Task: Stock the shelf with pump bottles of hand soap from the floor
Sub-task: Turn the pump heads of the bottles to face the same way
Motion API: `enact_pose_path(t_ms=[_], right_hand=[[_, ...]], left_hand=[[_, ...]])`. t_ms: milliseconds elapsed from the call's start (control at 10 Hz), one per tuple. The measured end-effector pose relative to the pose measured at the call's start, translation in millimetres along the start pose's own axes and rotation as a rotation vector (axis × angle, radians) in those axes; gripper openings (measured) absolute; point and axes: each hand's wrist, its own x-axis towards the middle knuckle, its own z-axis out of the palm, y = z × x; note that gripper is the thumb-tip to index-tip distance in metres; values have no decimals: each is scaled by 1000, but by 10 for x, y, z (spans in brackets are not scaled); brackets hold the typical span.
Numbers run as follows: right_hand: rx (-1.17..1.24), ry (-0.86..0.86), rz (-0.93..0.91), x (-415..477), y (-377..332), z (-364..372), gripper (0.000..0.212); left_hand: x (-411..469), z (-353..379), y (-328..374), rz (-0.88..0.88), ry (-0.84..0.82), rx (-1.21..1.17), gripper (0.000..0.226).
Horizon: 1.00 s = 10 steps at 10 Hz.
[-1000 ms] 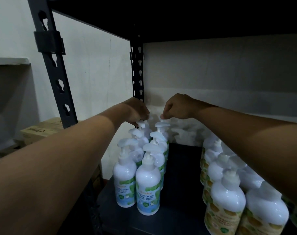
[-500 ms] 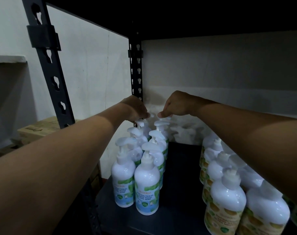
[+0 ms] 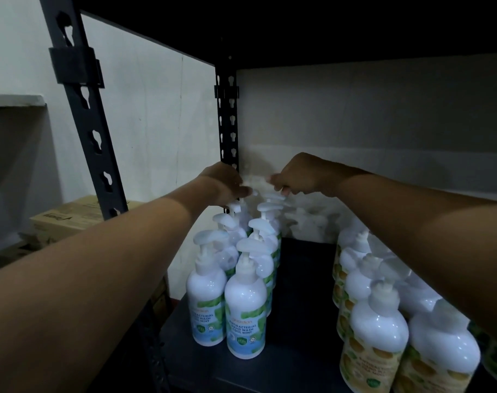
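Observation:
Two rows of white pump bottles with green cool-mint labels (image 3: 246,316) stand on the left of the dark shelf board (image 3: 298,350). A group of white pump bottles with yellow labels (image 3: 375,344) stands on the right. Both my arms reach to the back of the mint rows. My left hand (image 3: 222,182) has its fingers closed on the pump head of the rearmost left bottle. My right hand (image 3: 301,177) pinches the pump head of the rearmost right bottle. The bodies of those two rear bottles are hidden behind the front ones.
A dark aisle of bare shelf board runs between the two bottle groups. The black upper shelf (image 3: 298,29) hangs close overhead. Slotted metal posts stand at the front left (image 3: 83,109) and back (image 3: 227,123). Cardboard boxes (image 3: 68,214) sit low on the left, beyond the rack.
Both hands stay on the rearmost pump heads, shifting only slightly. The bottle rows have not moved.

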Motion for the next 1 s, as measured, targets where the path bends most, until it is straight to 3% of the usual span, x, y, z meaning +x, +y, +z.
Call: enact_pose_path(t_ms=[100,300,400,500,800,1000], right_hand=[[120,70,75,-60,54,-115,48],[142,52,25,-293,-5,-271,32],[46,-7,-66,-412,-86,-209,28],[-27,-51,-113,-450,-152,-116,20],[-175,-58,-112,-385,-248,114,20],[-172,-58,-85,-375,-252,97,26]], left_hand=[[-42,-62,16,-27,184,-99,29],[-411,-356,85,-14,90,-157,10],[-446,-354,30,9,-75,-127,21],[-500,-353,21,7,-134,-81,32],[-474,-198,-115,10,-119,-226,23],[-457,-164,-115,52,-93,-177,25]])
